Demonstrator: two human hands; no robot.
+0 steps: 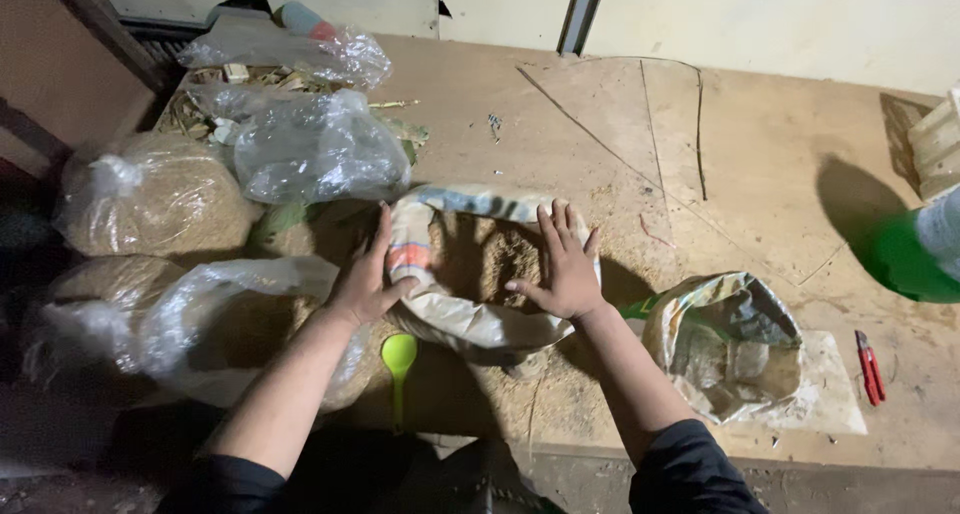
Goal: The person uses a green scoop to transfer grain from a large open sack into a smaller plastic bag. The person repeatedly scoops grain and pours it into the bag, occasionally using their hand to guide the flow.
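An open woven sack [455, 319] with a rolled-down rim lies on the wooden floor, filled with brown sawdust-like grain [490, 259]. My left hand [365, 274] rests flat on the sack's left rim, fingers spread. My right hand [565, 269] lies flat on the right rim, fingers apart, the thumb over the grain. Neither hand grips anything. A green plastic spoon [398, 359] lies on the floor just in front of the sack, between my forearms.
Clear plastic bags of the same brown material [150, 199] pile up at the left, with crumpled empty bags [310, 144] behind. A smaller crumpled sack [725, 339] sits at the right, red-handled pliers [868, 366] beyond it. A green object [905, 259] is at the right edge.
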